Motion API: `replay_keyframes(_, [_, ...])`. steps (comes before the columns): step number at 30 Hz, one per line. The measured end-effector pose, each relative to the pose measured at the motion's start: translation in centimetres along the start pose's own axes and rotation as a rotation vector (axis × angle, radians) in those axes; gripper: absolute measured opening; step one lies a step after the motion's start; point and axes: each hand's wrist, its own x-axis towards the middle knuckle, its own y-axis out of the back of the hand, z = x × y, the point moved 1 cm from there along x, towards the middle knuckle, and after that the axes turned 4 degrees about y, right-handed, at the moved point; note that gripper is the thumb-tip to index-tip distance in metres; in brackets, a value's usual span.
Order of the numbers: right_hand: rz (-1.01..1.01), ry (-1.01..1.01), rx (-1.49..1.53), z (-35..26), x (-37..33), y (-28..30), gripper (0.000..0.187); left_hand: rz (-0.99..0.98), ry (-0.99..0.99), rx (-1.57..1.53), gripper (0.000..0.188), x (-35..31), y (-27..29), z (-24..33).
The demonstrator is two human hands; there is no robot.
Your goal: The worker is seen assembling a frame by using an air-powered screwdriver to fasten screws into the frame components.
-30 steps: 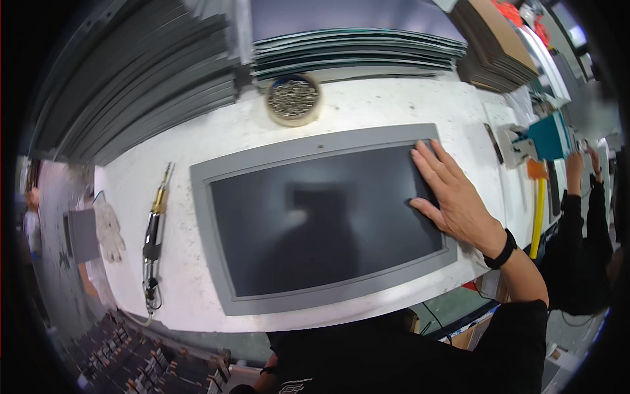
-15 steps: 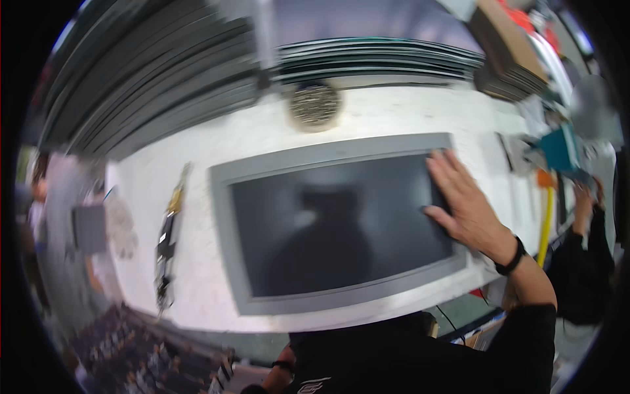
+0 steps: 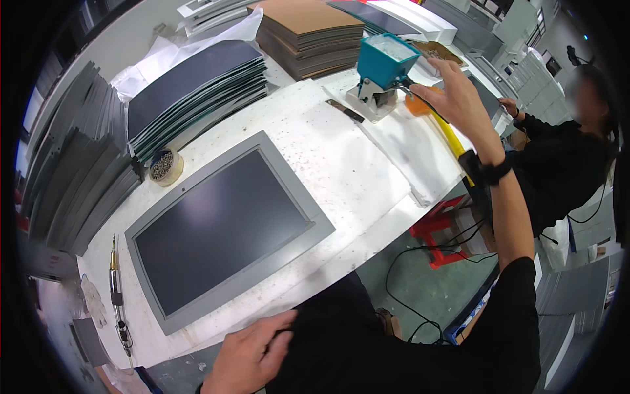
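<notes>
A grey-framed flat panel with a dark screen (image 3: 220,226) lies on the white table, with no hand on it. My right hand (image 3: 459,98) is stretched to the far right, fingers apart, beside a teal hopper (image 3: 387,60) on a metal base. Its thumb is close to a dark handle at the hopper; whether they touch I cannot tell. An orange piece (image 3: 417,105) and a yellow strip (image 3: 448,134) lie under that hand. My left hand (image 3: 252,351) hangs near the table's front edge, loosely curled with the thumb apart, nothing visible in it.
A powered screwdriver (image 3: 116,289) lies at the left, and a round tub of screws (image 3: 165,167) stands behind the panel. Stacks of dark panels (image 3: 197,92) and brown boards (image 3: 308,36) line the back. A knife (image 3: 344,111) lies near the hopper. Another person (image 3: 558,144) works at right.
My right hand has left the screen and moved right to the teal hopper. My left hand has come more fully into view. The view has turned to the right.
</notes>
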Motion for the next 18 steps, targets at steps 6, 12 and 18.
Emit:
replay_keyframes(6, [-0.637, -0.287, 0.383, 5.3, 2.4, -4.3, 0.044, 0.051, -0.370, 0.016, 0.073, 18.4, -4.2, 8.1])
replay_keyframes(12, [-0.661, -0.421, 0.534, 4.7, 3.0, -5.5, 0.032, 0.459, -0.174, 0.292, 0.098, 36.0, -6.3, 10.7])
replay_keyframes(18, [-0.635, -0.338, 0.467, 3.6, 2.5, -3.4, 0.040, 0.621, -0.147, 0.472, 0.099, 41.3, -8.9, 9.6])
